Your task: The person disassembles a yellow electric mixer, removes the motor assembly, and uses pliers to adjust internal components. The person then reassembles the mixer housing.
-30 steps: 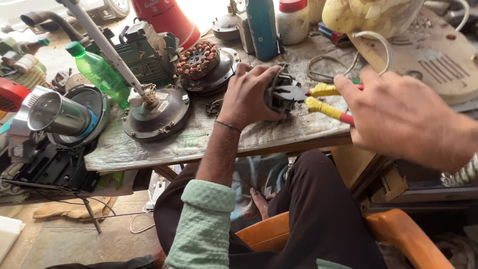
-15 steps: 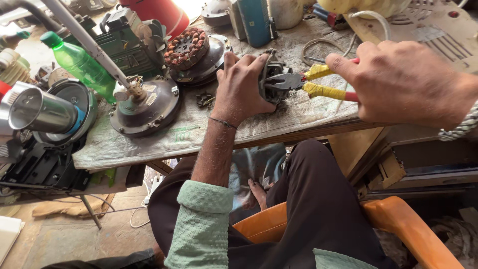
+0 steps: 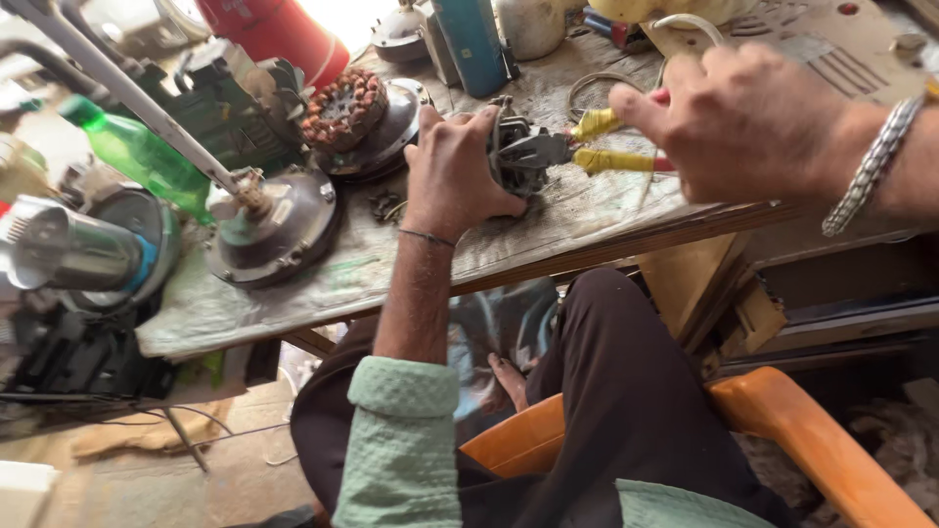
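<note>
While the worn grey bench [image 3: 606, 210] fills the upper part of the view, an orange chair [image 3: 782, 420] sits below it at the person's legs. On the far left of the bench lies a shiny metal cylinder [image 3: 68, 249], and behind it a green plastic bottle [image 3: 137, 156] leans over. A round fan motor housing [image 3: 279, 230] with a long pale rod [image 3: 127, 93] rising from it rests left of centre, just beside a copper-wound stator [image 3: 342, 108] sitting in another round cover. A red cylinder [image 3: 279, 34] and a blue upright object [image 3: 474, 39] stand at the back edge.

Near the middle of the bench, the left hand [image 3: 455, 171] is curled around a small dark motor part [image 3: 518, 156], fingers wrapped over its top and pressing it down on the bench surface. The right hand [image 3: 748, 122], with a metal chain bracelet [image 3: 871, 166] at the wrist, is closed around the yellow handles of a pair of pliers [image 3: 597, 142]. The pliers' dark jaws reach leftward and meet the motor part; whether they grip anything there is too hidden to tell.
</note>
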